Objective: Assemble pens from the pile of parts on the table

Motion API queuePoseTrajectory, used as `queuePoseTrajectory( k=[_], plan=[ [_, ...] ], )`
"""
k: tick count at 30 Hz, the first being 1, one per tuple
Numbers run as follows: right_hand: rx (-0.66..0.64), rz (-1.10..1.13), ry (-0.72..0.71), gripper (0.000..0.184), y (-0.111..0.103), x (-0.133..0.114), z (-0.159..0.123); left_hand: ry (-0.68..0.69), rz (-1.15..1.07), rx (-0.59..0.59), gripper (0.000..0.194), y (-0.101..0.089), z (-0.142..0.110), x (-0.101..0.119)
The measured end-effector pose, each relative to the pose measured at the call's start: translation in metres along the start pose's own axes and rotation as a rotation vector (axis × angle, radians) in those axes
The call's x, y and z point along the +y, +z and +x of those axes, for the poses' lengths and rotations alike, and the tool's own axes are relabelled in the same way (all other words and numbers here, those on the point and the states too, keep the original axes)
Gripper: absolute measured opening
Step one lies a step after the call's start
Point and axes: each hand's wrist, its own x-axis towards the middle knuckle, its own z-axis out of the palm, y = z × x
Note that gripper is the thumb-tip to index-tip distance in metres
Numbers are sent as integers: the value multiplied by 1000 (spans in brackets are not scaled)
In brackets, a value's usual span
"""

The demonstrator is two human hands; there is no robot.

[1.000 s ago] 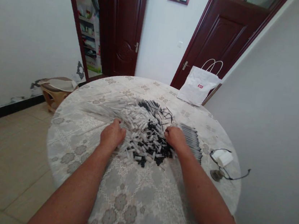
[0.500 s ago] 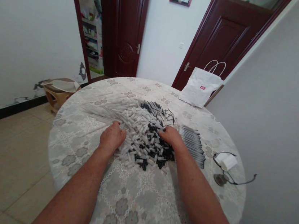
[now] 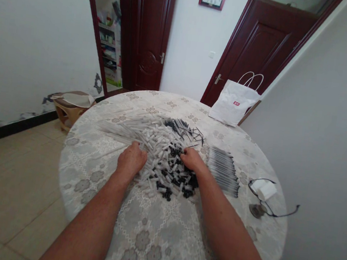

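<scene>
My left hand (image 3: 131, 161) is closed at the left side of a pile of pale pen caps (image 3: 156, 138). Whatever its fingers hold is hidden. My right hand (image 3: 192, 159) reaches over small black plugs (image 3: 170, 176) mixed among the caps, its fingertips pinched together; what is between them is too small to make out. Long translucent pen barrels (image 3: 119, 128) lie fanned out beyond my left hand. Dark-tipped pen refills (image 3: 183, 128) lie in a loose heap at the back of the pile. To the right of my right hand is a neat row of pens (image 3: 224, 170).
The round table has a patterned cloth (image 3: 144, 240). Eyeglasses (image 3: 272, 214), a white folded piece (image 3: 264, 189) and a small dark round object (image 3: 257, 210) lie at the right. A white paper bag (image 3: 235, 104) stands at the back right. A stool (image 3: 68, 110) is on the floor at left.
My right hand has shifted slightly left and inward over the black plugs. My left hand stays at nearly the same spot beside the caps. The whole view has shifted slightly.
</scene>
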Motion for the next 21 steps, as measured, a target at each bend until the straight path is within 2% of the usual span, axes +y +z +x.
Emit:
queuePoseTrajectory(
  k=[4, 12, 17, 21],
  plan=[
    [2, 14, -36, 28, -4, -1, -7, 25, -3, 26, 43, 0, -1, -1],
    [23, 34, -71, 31, -25, 11, -36, 46, -33, 25, 45, -5, -5, 0],
    [19, 24, -80, 35, -26, 17, -60, 50, -140, 0, 40, -8, -4, 0],
    [15, -5, -79, 33, -22, 18, -79, 50, -321, 48, 41, -10, -3, -1]
  ],
)
